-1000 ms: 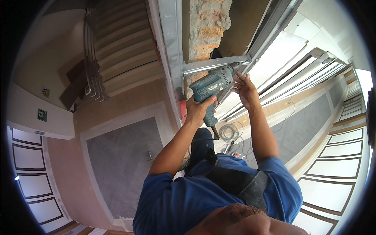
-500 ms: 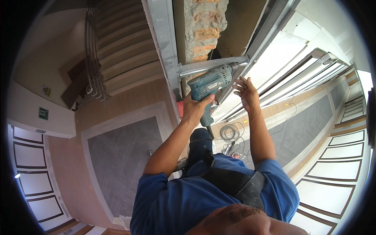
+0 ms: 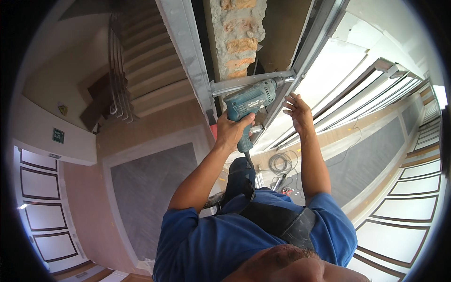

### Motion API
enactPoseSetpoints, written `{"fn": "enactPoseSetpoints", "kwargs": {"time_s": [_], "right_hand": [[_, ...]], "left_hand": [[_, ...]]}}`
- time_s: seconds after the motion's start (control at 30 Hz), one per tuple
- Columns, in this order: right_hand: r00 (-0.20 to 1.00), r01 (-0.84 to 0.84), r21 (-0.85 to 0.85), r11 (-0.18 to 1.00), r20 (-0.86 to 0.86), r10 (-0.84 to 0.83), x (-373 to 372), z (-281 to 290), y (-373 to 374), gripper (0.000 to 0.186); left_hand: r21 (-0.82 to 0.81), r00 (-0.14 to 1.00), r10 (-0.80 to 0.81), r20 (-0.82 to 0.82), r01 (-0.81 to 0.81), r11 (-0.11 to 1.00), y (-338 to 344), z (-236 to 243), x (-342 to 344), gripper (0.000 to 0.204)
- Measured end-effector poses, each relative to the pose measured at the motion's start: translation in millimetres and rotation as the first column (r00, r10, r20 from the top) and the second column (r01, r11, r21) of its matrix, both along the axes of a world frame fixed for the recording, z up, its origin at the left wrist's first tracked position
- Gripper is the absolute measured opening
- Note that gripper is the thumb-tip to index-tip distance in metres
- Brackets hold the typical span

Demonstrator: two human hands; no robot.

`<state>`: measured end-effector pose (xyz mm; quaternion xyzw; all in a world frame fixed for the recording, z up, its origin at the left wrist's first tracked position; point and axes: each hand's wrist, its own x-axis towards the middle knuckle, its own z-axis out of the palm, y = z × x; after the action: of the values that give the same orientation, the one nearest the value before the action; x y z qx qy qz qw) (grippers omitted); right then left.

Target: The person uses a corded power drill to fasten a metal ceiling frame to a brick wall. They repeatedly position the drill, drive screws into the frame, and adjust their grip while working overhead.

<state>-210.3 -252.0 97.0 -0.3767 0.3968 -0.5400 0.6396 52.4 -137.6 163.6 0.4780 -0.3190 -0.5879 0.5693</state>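
My left hand [image 3: 231,129] grips a teal corded drill [image 3: 249,101] by its body, just above the handle. The chuck end points up and right, close to where a short metal crosspiece [image 3: 244,83] meets the right-hand metal stud [image 3: 314,51]. Whether the tip touches the metal is too small to tell. Beside that stud, my right hand [image 3: 299,113] is raised with bent, partly spread fingers. Its fingertips are near the stud's edge, and I see nothing held in them.
Rough brickwork [image 3: 238,44] rises between the right stud and a left metal stud [image 3: 188,51]. Below lie a coiled cable [image 3: 281,163] and small tools on the floor. Stairs [image 3: 152,56] with a handrail [image 3: 117,87] stand at the left. White slatted panels [image 3: 345,101] are at the right.
My right hand has moved slightly up toward the stud, its fingers closer together. The drill stays at the crosspiece's right end in my left hand. The whole view has shifted a little.
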Motion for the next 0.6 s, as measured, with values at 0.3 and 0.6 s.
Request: {"fn": "enactPoseSetpoints", "kwargs": {"time_s": [0.3, 0.6], "right_hand": [[0.967, -0.248, -0.033, 0.968, 0.058, 0.249, 30.6, 1.5, -30.2, 0.062], [0.849, -0.309, -0.234, 0.922, 0.368, 0.379, 62.3, -6.5, -52.7, 0.049]], "left_hand": [[0.006, 0.998, 0.033, 0.055, -0.033, 0.999, -1.8, 8.0, -2.8, 0.031], [-0.027, 0.996, -0.004, 0.089, 0.006, 1.0, -12.0, 9.2, 8.7, 0.032]]}}
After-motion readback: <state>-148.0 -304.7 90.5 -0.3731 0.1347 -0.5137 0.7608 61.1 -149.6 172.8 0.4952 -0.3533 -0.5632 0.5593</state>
